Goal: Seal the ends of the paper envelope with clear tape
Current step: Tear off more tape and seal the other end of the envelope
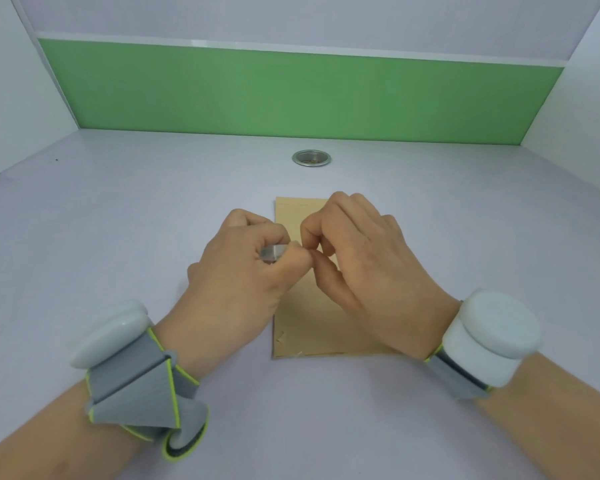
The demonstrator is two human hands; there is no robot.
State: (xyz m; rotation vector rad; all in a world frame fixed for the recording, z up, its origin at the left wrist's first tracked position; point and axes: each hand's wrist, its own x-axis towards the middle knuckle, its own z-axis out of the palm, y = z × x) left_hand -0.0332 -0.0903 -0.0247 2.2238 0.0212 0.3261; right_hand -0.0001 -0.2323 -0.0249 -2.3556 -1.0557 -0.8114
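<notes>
tape roll (273, 253) in left grip (236, 278), right grip (371, 261) at its edge, envelope (305, 327) beneath

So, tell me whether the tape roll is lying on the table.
No, the left hand grips the tape roll, holding it up over the envelope.

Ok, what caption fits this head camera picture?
Left hand grips tape roll, right hand pinches its end, over a brown envelope.

We find the envelope (298, 327) flat on the counter (118, 220), mid-scene, running near to far. Our left hand (243, 271) is over its left edge, holding the tape roll (272, 253). Our right hand (371, 265), just right, pinches at the roll. Far behind, a grommet (311, 158) sits in the counter before the back wall (291, 95).
</notes>
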